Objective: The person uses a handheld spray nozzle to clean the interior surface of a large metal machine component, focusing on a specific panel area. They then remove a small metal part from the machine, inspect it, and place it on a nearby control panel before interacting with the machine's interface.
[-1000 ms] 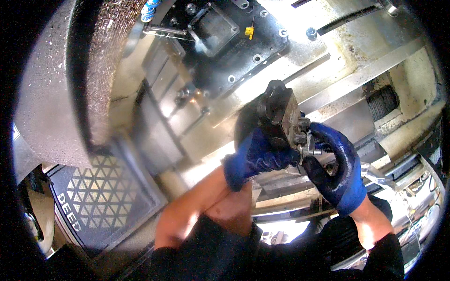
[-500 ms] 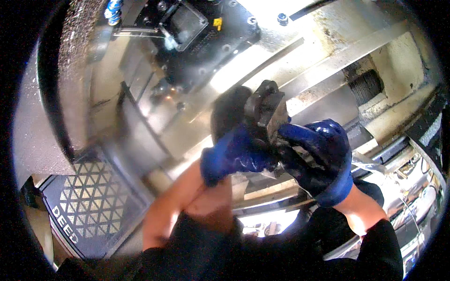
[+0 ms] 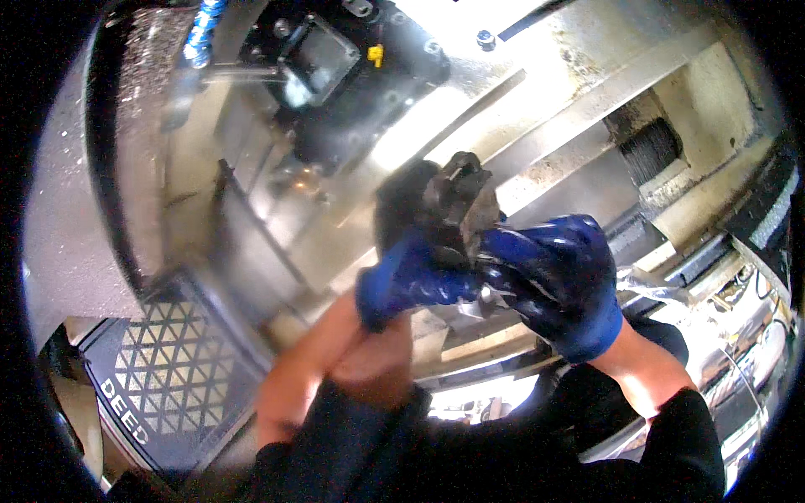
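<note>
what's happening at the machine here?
A person in blue gloves is working inside a machine enclosure. The left hand grips a dark, chunky metal part, and the right hand closes in beside it over something small and shiny. A black tool block sits behind, and a patterned floor mat lies lower left.

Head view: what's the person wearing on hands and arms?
Both the left hand and the right hand wear glossy dark-blue coated work gloves that end at the wrist. Forearms are bare above the cuffs. Black sleeves are pushed up toward the elbows. No watch, markings or cables can be made out.
</note>
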Available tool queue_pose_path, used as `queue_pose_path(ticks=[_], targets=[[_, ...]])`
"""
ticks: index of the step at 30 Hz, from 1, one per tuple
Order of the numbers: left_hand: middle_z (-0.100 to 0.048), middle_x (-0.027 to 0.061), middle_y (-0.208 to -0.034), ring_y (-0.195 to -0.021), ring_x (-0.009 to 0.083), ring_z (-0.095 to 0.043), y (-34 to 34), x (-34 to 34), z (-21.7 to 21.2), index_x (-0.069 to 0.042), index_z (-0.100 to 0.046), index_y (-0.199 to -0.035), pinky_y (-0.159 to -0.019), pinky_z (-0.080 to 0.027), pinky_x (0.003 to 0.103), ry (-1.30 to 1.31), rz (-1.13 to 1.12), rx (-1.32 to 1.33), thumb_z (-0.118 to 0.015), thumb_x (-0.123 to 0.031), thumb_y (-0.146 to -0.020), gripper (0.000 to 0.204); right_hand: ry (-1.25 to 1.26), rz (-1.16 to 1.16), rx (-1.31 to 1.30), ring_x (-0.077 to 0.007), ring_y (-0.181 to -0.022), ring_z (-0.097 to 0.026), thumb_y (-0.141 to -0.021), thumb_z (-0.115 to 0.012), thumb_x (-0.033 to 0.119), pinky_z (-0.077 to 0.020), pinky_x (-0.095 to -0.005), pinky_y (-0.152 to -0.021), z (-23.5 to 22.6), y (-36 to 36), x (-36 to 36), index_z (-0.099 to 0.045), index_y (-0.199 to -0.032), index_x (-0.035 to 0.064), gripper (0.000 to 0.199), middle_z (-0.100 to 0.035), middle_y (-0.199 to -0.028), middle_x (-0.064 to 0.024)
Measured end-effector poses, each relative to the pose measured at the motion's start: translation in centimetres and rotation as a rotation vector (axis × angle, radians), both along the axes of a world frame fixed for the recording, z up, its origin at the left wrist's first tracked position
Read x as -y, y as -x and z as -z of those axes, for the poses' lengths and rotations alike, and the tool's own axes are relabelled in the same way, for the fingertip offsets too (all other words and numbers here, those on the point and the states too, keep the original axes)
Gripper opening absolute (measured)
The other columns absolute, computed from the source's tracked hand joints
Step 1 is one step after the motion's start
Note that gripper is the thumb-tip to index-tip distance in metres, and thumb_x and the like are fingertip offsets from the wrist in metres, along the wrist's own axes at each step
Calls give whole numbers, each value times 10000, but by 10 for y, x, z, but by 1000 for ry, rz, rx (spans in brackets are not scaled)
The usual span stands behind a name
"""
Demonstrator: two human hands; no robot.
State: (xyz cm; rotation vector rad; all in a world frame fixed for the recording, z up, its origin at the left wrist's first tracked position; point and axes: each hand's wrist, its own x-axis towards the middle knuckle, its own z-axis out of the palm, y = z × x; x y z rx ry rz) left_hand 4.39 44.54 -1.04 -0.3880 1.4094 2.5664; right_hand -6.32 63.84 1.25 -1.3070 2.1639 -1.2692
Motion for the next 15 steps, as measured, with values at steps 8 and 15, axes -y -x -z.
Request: queue_pose_path(ticks=[8,15], targets=[[-493,110,-1313,-1216,234,-490,7,13,-15,-66,-307,-1427,-1032,-422,366,7,-26,142,-860,-169,-693,925,-12,81,190,-353,-826,-643,-723,-786,213,-499,-418,-762,-10,-2,12,-591,-1187,57,527,-668,-954,-159],[-489,104,-1380,-1285,237,-459,-3,16,0,-32,-396,-1400,-1095,-350,387,-48,-13,87,-834,-136,-713,821,55,132,265,-347,-809,-664,-712,-807,156,-527,-397,-718,-11,-1,20,-616,-1161,67,496,-676,-951,-176]])
